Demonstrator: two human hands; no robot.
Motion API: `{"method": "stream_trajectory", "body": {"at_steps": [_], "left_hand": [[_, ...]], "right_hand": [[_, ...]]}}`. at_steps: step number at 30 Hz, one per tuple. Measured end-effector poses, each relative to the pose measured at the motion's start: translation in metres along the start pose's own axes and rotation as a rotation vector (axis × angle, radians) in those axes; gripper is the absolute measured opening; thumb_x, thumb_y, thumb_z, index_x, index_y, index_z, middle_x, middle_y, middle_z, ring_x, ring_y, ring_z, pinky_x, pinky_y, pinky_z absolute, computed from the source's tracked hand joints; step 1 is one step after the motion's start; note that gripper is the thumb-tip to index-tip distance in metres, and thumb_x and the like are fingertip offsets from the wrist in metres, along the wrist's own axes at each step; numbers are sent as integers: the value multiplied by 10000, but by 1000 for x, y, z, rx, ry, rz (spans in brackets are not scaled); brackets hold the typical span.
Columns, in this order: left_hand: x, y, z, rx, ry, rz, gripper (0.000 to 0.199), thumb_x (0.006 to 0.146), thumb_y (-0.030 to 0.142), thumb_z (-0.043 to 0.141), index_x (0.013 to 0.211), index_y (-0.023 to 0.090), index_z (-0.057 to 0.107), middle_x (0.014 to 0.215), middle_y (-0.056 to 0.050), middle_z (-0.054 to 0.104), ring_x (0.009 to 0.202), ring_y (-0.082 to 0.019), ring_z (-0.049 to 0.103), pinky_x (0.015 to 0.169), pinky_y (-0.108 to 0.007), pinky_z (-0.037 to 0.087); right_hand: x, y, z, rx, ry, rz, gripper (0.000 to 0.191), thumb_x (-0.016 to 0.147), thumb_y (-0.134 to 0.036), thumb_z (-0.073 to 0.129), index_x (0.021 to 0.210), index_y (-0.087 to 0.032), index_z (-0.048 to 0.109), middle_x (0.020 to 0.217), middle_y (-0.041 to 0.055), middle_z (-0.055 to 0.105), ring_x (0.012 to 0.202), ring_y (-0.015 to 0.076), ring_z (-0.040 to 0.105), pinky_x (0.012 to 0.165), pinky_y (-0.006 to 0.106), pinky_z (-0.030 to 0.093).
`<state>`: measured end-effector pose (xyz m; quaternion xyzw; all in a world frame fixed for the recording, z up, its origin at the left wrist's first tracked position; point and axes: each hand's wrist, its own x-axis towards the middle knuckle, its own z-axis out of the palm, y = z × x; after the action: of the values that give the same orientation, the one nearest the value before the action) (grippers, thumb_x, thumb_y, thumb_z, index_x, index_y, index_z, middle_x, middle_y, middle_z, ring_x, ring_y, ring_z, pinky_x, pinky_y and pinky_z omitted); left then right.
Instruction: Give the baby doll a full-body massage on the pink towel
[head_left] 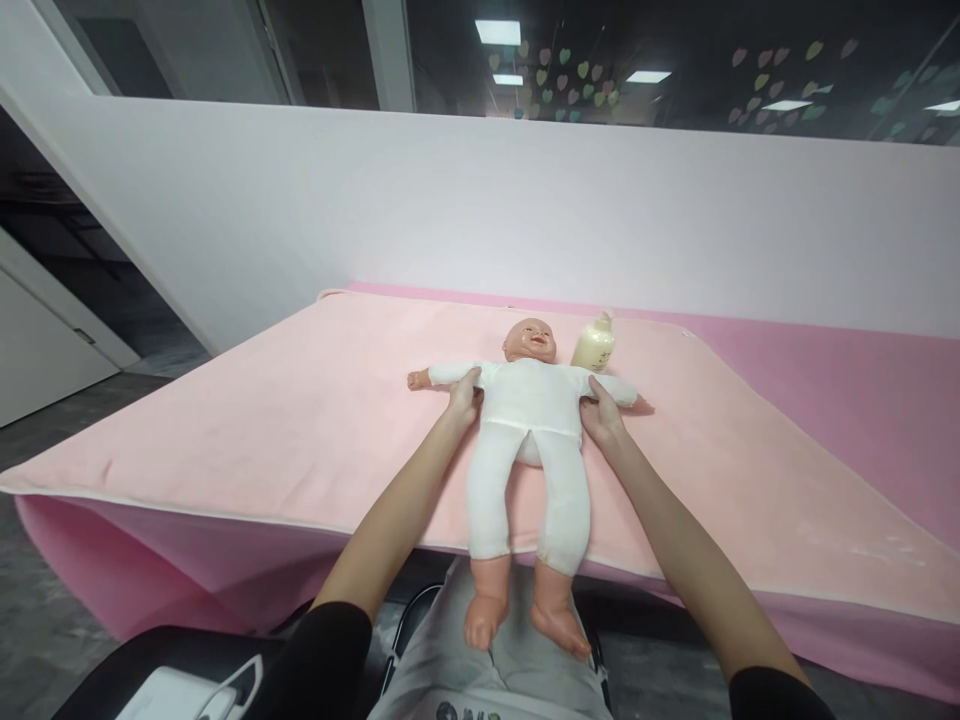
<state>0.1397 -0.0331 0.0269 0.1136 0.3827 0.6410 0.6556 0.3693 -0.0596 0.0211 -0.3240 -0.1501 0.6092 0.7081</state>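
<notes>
pale pink blanket (360, 410) covers most of the surface across the middle of the frame, its edge hanging at the front over darker pink cloth (247, 570). behind it runs a white wall (525, 210), topped at upper right by dark glass (675, 75) with heart shapes and light reflections. at the far left is a white door (45, 345) above grey floor.

the doll (531, 400), in a white suit, lies face up at the centre, slightly right, its head toward the wall and arms spread. its bare feet reach past the blanket's front edge, over the person's grey trousers (480, 680).

the left hand (465, 400) grips the doll under its arm at frame left, thumb on top of the sleeve. the right hand (602, 412) grips the other side likewise, thumb on the sleeve. on both, the other fingers are mostly hidden beneath the doll.

a pale yellow pump bottle (595, 345) stands just right of the doll's head, its base partly behind the sleeve. a white device (176, 695) is at lower left.
</notes>
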Motion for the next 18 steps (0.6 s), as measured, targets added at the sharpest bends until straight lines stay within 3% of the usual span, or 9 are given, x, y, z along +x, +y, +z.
{"method": "stream_trajectory", "body": {"at_steps": [4, 18], "left_hand": [[-3, 1, 2, 71, 13, 81, 70, 759, 115, 633, 758, 143, 569, 614, -12, 618, 533, -132, 574, 580, -261, 492], [-4, 1, 1, 82, -6, 77, 63, 780, 109, 588, 732, 140, 562, 602, -15, 614, 523, -128, 570, 566, -256, 491]], "right_hand": [[-3, 0, 3, 3, 4, 11, 113, 893, -158, 509, 940, -140, 610, 872, 43, 695, 812, 109, 661, 808, 204, 562], [0, 1, 0, 10, -1, 9, 117, 877, -117, 505, 933, -135, 606, 853, 35, 695, 786, 104, 662, 788, 199, 566]]}}
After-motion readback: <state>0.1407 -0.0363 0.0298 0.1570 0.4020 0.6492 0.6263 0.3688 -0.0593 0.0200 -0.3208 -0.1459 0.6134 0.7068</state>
